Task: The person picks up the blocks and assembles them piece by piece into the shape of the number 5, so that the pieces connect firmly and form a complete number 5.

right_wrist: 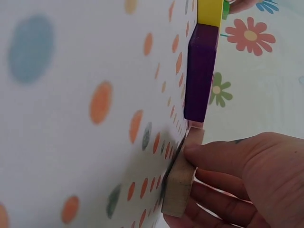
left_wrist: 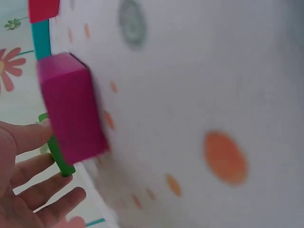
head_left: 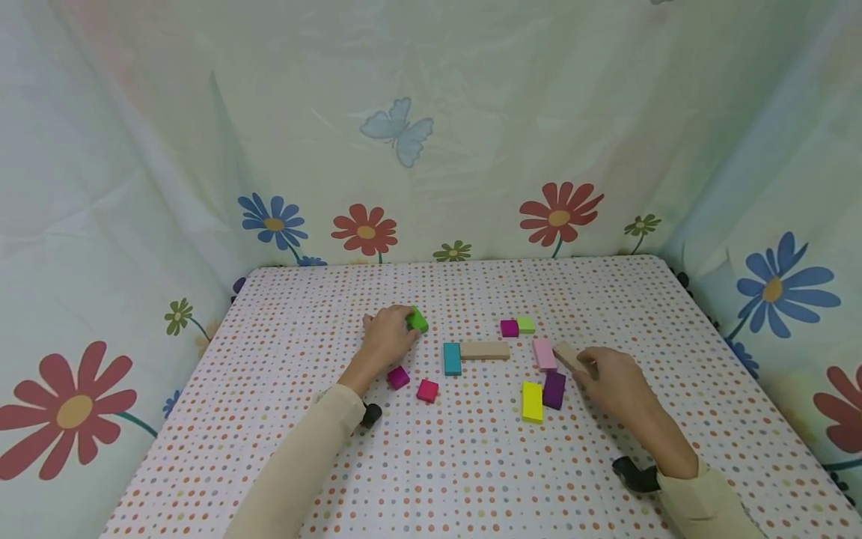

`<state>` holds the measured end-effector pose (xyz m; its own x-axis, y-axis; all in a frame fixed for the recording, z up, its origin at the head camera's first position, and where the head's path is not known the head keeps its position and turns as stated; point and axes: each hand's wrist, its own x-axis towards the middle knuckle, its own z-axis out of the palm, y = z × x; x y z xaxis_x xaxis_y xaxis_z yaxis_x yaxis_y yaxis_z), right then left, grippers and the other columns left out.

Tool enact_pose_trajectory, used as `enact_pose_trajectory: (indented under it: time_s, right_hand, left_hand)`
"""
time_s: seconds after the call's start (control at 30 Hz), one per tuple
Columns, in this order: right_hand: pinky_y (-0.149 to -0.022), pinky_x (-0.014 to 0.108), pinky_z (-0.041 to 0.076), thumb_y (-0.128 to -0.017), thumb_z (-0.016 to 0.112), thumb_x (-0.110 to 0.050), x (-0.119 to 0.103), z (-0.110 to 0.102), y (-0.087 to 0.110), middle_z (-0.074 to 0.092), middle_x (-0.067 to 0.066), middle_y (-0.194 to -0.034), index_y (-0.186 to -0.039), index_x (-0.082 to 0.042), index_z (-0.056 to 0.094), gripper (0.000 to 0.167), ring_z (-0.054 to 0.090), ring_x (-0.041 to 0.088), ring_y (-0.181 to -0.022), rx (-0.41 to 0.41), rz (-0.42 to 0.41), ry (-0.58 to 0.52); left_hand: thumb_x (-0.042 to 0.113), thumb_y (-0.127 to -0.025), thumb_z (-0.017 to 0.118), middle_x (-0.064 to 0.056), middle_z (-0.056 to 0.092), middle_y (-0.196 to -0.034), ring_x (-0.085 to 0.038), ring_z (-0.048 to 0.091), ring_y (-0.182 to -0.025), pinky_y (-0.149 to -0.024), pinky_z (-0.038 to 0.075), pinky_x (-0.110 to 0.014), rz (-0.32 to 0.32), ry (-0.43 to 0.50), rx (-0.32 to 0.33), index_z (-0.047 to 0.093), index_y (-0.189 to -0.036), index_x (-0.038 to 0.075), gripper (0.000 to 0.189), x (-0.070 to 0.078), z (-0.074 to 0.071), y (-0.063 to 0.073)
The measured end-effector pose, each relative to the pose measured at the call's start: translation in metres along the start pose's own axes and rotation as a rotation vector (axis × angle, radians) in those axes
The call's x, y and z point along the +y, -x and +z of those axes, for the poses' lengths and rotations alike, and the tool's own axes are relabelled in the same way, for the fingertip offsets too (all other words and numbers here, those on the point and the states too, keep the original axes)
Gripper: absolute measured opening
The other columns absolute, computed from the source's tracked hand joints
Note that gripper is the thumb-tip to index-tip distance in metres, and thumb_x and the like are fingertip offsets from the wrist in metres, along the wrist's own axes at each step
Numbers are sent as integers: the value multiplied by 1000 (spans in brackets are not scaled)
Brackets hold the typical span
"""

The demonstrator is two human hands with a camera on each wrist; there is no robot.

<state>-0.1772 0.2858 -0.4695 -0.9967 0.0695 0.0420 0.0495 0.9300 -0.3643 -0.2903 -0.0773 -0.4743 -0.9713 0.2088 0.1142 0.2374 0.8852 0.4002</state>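
My left hand (head_left: 388, 337) pinches a bright green block (head_left: 417, 320) between thumb and fingers, toward the far side of the table. In the left wrist view a magenta block (left_wrist: 73, 114) stands in front and hides part of the green one. My right hand (head_left: 621, 385) grips a plain wooden block (right_wrist: 179, 190) at its near end, thumb on one side and fingers on the other. Its far end lies close to a pink block (head_left: 544, 354). A dark purple block (head_left: 554, 390) sits just below the pink one, beside a yellow block (head_left: 532, 402).
Between the hands, a teal block (head_left: 452, 359) lies against another plain wooden block (head_left: 485, 350). Farther back are a small magenta block (head_left: 509, 328) and a light green block (head_left: 526, 325). A red-pink block (head_left: 427, 391) lies nearer. Flowered curtains (head_left: 471, 150) surround the dotted table (head_left: 431, 479).
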Motion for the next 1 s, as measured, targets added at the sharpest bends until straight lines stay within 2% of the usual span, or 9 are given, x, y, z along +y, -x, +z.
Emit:
enact_pose_trajectory:
  time_s: [0.27,0.37,0.6,0.73,1.0]
  right_hand:
    - [-69,41,53,-96,76,-10,-3,-2,0,68,34,-123,-126,9,68,36,62,32,-85,29,-36,1]
    - [-70,44,55,-96,76,-10,-5,-4,-1,68,34,-122,-125,9,68,36,63,33,-86,37,-46,6]
    - [-85,58,57,-96,77,-13,-14,-7,2,70,33,-122,-122,8,71,34,67,45,-105,40,-102,15]
    - [-86,57,59,-95,78,-12,-24,-7,4,72,30,-122,-120,6,73,30,69,43,-105,21,-165,10]
    - [-94,58,60,-93,80,-8,-36,-2,6,76,20,-118,-116,-1,76,25,71,39,-110,-25,-278,-22]
  left_hand:
    - [31,-99,76,-8,65,-150,-34,61,-138,-111,37,-70,124,25,26,69,-139,14,43,16,-11,21]
    - [32,-99,76,-7,64,-152,-33,58,-142,-112,37,-69,163,21,19,69,-140,16,44,25,-15,32]
    - [31,-100,75,-8,62,-153,-32,57,-142,-113,37,-66,247,56,-29,68,-141,16,44,43,-22,57]
    - [31,-100,75,-9,63,-152,-34,59,-140,-110,38,-66,291,77,-39,68,-140,16,44,48,-21,72]
    - [36,-100,74,-5,63,-153,-34,55,-137,-110,39,-64,357,8,-115,66,-145,21,48,50,-10,98]
